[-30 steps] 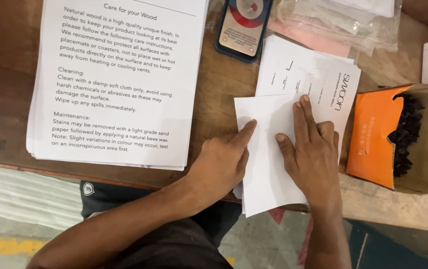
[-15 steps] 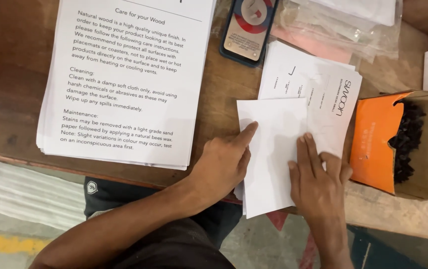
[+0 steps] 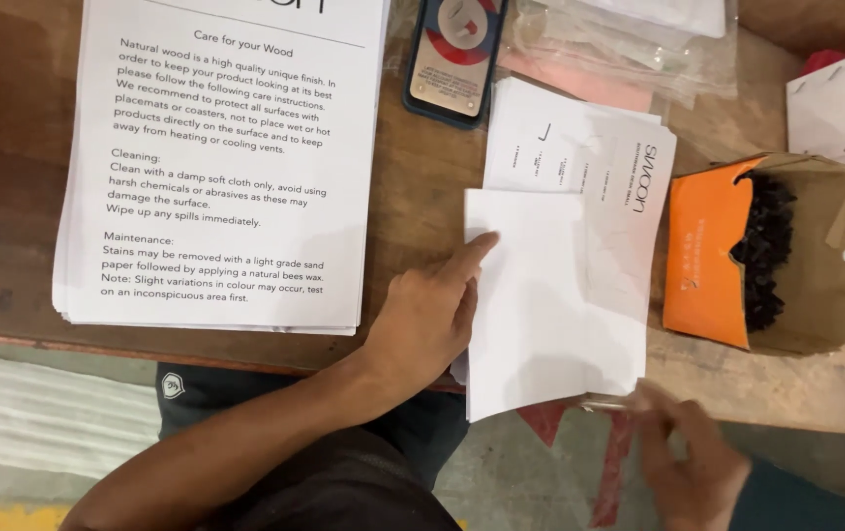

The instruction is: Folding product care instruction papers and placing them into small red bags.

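Wood table (image 3: 422, 187), 1 folded sheet (image 3: 541, 305) w/ left hand (image 3: 427, 320), 1 phone (image 3: 457, 54)

Two hands: left hand (image 3: 429, 320), right hand (image 3: 690, 462). One phone (image 3: 456, 57). One stack of printed sheets (image 3: 221, 167). One orange-flapped cardboard box (image 3: 816, 258). One folded white sheet (image 3: 541, 305).
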